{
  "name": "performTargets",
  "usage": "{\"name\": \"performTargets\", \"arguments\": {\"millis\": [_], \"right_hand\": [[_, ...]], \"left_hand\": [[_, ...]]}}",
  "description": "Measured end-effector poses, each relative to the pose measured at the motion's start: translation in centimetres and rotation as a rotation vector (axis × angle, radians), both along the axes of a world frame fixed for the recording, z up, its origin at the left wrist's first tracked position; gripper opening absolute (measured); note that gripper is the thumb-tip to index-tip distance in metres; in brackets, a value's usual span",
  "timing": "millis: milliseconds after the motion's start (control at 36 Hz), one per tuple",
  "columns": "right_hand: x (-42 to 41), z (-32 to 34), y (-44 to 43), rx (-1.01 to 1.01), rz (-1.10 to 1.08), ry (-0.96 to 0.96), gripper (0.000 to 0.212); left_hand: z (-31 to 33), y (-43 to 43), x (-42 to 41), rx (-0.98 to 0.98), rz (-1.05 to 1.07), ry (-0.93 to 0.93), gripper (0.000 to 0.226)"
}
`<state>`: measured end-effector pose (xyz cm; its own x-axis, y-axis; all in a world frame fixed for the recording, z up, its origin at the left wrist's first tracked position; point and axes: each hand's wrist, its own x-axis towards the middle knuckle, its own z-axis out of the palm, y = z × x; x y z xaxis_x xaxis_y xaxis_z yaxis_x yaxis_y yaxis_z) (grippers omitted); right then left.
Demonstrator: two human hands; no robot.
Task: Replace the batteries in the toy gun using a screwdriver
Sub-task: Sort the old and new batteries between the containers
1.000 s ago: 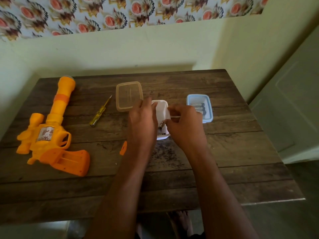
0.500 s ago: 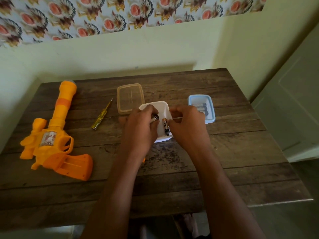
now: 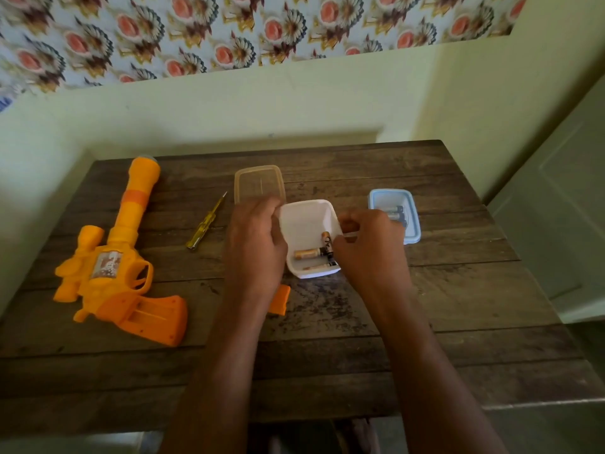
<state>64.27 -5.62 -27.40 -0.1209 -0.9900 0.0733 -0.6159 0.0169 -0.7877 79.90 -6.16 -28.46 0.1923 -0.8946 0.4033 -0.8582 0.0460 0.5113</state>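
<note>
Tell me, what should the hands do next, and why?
Probably let go of the white tub and move the right hand to the blue tub for one of its dark batteries. Three coppery batteries already lie in the white tub, the toy gun has its handle slot open, and the orange cover lies loose on the table.
</note>
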Motion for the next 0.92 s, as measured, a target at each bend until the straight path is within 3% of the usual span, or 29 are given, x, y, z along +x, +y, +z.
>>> {"name": "performTargets", "arguments": {"millis": [111, 222, 444, 583, 694, 778, 917], "right_hand": [[0.3, 0.5, 0.1, -0.002, -0.061, 0.043, 0.023], [0.4, 0.8, 0.4, 0.006, -0.082, 0.057, 0.024], [0.7, 1.2, 0.4, 0.042, -0.107, 0.057, 0.022], [0.9, 1.1, 0.3, 0.048, -0.137, 0.078, 0.018], [1.1, 1.1, 0.4, 0.052, -0.145, 0.087, 0.020], [1.0, 1.0, 0.6, 0.045, -0.146, 0.059, 0.020], [1.0, 1.1, 0.7, 0.025, -0.150, -0.003, 0.024]], "left_hand": [[-0.7, -0.4, 1.4, 0.145, 0.017, -0.135, 0.037], [-0.8, -0.3, 1.8, 0.273, 0.044, -0.225, 0.024], [0.1, 0.6, 2.5, 0.224, 0.219, -0.168, 0.025], [-1.0, 0.6, 1.6, 0.298, 0.232, -0.082, 0.062], [-1.3, 0.4, 0.8, 0.290, 0.257, -0.099, 0.060], [-1.0, 0.3, 0.4, 0.286, 0.283, -0.005, 0.063], [-0.3, 0.2, 1.0, 0.177, 0.320, 0.307, 0.065]]}}
